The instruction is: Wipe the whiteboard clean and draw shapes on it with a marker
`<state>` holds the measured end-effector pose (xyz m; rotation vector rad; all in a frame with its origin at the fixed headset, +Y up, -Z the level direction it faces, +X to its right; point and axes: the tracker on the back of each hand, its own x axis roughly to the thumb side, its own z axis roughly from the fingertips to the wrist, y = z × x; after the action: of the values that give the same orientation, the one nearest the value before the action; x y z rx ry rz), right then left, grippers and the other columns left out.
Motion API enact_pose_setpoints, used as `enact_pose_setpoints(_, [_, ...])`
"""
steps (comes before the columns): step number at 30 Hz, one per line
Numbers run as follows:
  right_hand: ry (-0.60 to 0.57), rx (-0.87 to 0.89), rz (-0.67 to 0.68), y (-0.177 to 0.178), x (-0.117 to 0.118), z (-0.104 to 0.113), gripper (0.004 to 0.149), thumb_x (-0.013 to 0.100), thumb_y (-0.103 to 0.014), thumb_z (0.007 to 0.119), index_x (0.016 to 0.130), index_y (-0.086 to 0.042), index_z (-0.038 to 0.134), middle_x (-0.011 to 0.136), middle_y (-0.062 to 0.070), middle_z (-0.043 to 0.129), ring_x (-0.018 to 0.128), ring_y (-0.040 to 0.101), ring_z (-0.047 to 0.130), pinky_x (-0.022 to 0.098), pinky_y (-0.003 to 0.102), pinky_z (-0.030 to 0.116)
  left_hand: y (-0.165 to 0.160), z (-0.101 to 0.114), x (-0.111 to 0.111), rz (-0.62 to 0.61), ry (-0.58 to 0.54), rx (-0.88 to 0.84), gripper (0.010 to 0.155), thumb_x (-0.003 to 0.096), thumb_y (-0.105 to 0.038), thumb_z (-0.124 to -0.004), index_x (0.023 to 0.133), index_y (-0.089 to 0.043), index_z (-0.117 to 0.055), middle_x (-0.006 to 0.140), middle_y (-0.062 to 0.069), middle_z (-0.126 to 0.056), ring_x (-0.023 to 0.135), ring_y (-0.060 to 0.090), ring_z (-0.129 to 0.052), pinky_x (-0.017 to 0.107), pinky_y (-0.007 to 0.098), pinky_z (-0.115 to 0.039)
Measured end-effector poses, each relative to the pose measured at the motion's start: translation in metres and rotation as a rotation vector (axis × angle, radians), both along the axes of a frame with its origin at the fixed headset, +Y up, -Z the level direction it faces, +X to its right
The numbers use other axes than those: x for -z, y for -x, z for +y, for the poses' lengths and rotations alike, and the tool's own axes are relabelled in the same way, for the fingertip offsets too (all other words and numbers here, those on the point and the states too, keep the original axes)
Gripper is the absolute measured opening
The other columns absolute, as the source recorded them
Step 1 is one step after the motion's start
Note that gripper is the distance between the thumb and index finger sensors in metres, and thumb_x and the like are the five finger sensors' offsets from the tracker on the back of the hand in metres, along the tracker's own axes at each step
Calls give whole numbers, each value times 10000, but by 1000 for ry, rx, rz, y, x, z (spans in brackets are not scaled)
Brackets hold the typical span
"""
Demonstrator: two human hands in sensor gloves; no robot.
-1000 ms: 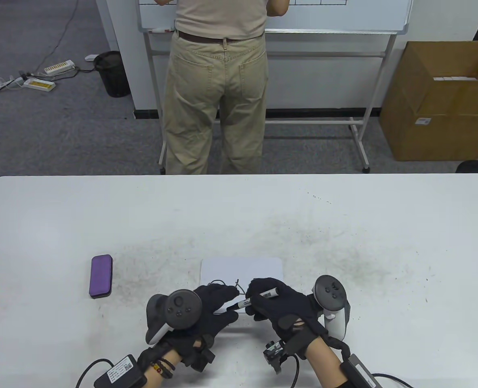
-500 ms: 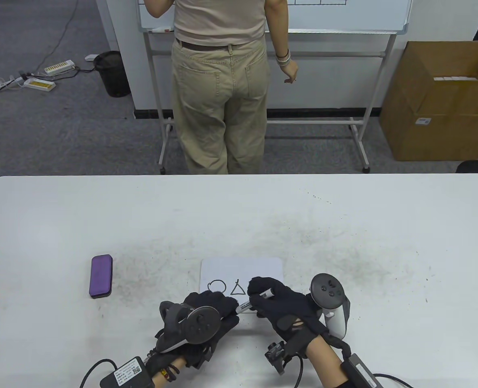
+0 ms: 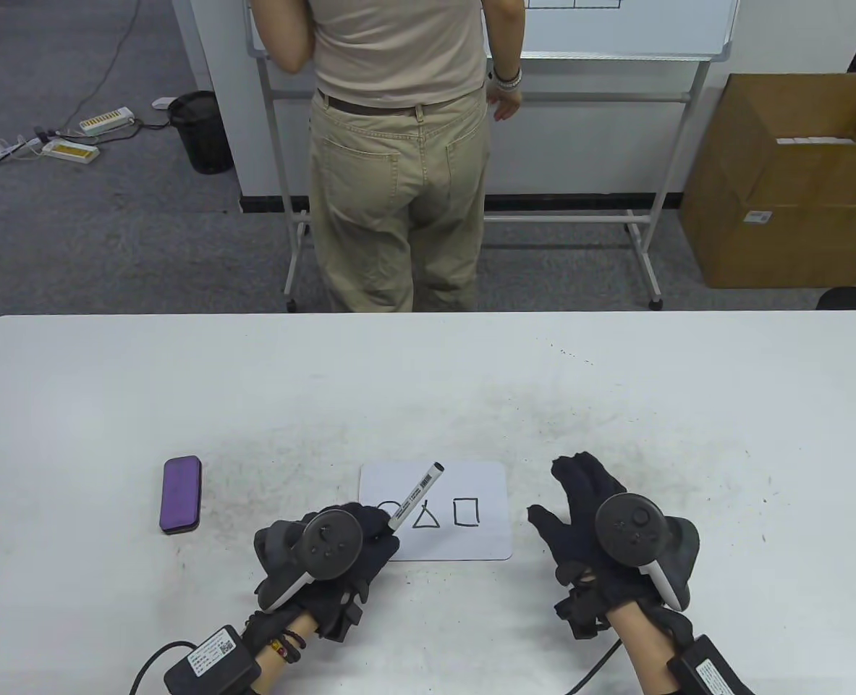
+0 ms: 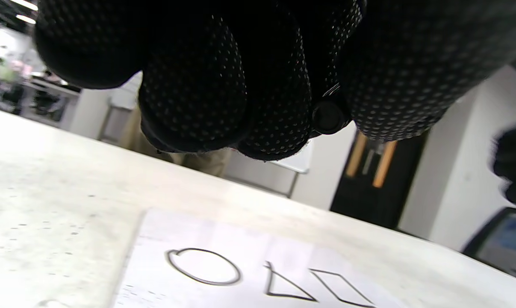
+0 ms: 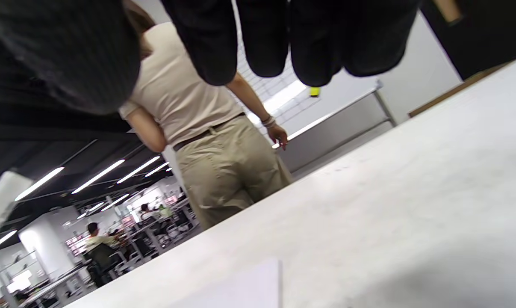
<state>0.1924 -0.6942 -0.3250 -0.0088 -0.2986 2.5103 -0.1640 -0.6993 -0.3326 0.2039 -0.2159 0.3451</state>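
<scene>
A small whiteboard [image 3: 471, 543] lies near the table's front edge, with a circle [image 4: 204, 265], a triangle [image 3: 425, 517] and a square [image 3: 466, 512] drawn on it in black. My left hand [image 3: 373, 527] sits at the board's lower left corner and grips a marker [image 3: 417, 496], which points up and to the right over the circle. In the left wrist view the curled fingers [image 4: 198, 85] close round the marker's dark end [image 4: 328, 117]. My right hand [image 3: 569, 499] rests to the right of the board with straight fingers, holding nothing.
A purple eraser [image 3: 180, 494] lies to the left of the board. The table [image 3: 428, 391] is smudged grey. Beyond its far edge a person [image 3: 399, 181] stands with their back to me at a large whiteboard stand [image 3: 616, 58]. A cardboard box [image 3: 789, 181] sits at the back right.
The marker went from my right hand to my left. My right hand moved off the board to the right and opened. A square now shows beside the triangle.
</scene>
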Motion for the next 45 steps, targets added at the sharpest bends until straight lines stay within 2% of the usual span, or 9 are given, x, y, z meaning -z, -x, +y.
enact_pose_setpoints(3, [65, -20, -19, -8, 4, -9, 813, 359, -552, 852, 1039, -173, 617, 1101, 148, 553, 1000, 465, 654, 682, 569, 640, 11, -1, 10, 95, 24, 43, 480, 313, -502, -916, 680, -194, -946, 532, 20, -1058, 416, 180, -1064, 387, 426, -896])
enact_pose_setpoints(8, [64, -15, -34, -15, 4, -8, 813, 360, -555, 848, 1039, -174, 616, 1099, 147, 560, 1001, 463, 656, 680, 569, 643, 32, -6, 32, 275, 99, 127, 478, 318, -511, -914, 674, -195, -949, 526, 19, -1059, 413, 180, -1063, 386, 425, -895])
enact_pose_setpoints(15, [77, -7, -30, -20, 3, -6, 817, 361, -559, 846, 1042, -175, 611, 1099, 149, 560, 1001, 463, 654, 681, 566, 644, 56, -17, 90, 531, 250, 311, 472, 324, -515, -908, 675, -202, -949, 541, 16, -1060, 435, 183, -1064, 409, 428, -893])
enact_pose_setpoints(22, [100, -6, -45, -25, 5, -9, 821, 359, -558, 850, 1045, -178, 606, 1104, 148, 551, 1005, 463, 649, 681, 568, 641, 62, -25, 131, 692, 335, 406, 469, 327, -519, -906, 669, -202, -952, 541, 15, -1063, 440, 184, -1066, 417, 428, -894])
enact_pose_setpoints(28, [112, -9, -46, -26, 5, -8, 825, 358, -557, 852, 1046, -174, 605, 1101, 144, 557, 1006, 462, 647, 682, 567, 641, 64, -42, 149, 770, 394, 472, 465, 325, -522, -905, 662, -206, -955, 539, 11, -1064, 440, 179, -1065, 418, 423, -896])
enact_pose_setpoints(32, [115, -12, -42, -26, 5, -9, 824, 358, -557, 853, 1045, -176, 605, 1102, 143, 557, 1006, 457, 651, 681, 566, 643, 68, -55, 155, 780, 438, 505, 462, 321, -528, -897, 643, -204, -958, 507, 17, -1053, 383, 172, -1036, 368, 402, -892])
enact_pose_setpoints(34, [119, -15, -39, -25, 6, -9, 823, 358, -555, 855, 1045, -177, 605, 1101, 143, 560, 1006, 458, 651, 680, 566, 644, 68, -54, 157, 784, 428, 506, 461, 320, -527, -894, 637, -199, -962, 500, 20, -1053, 374, 174, -1035, 362, 403, -891])
enact_pose_setpoints(42, [138, -25, -32, -24, 6, -11, 826, 357, -556, 856, 1045, -176, 605, 1100, 141, 564, 1005, 453, 658, 679, 564, 647, 70, -55, 160, 798, 506, 519, 555, 307, -595, -864, 700, -211, -943, 586, 33, -1043, 457, 204, -1030, 413, 425, -876])
enact_pose_setpoints(45, [142, -27, -29, -23, 6, -11, 825, 357, -556, 855, 1045, -176, 606, 1098, 143, 568, 1006, 449, 660, 679, 564, 647, 72, -50, 158, 786, 511, 521, 615, 311, -616, -841, 776, -219, -906, 688, 40, -1022, 560, 225, -1024, 470, 444, -861])
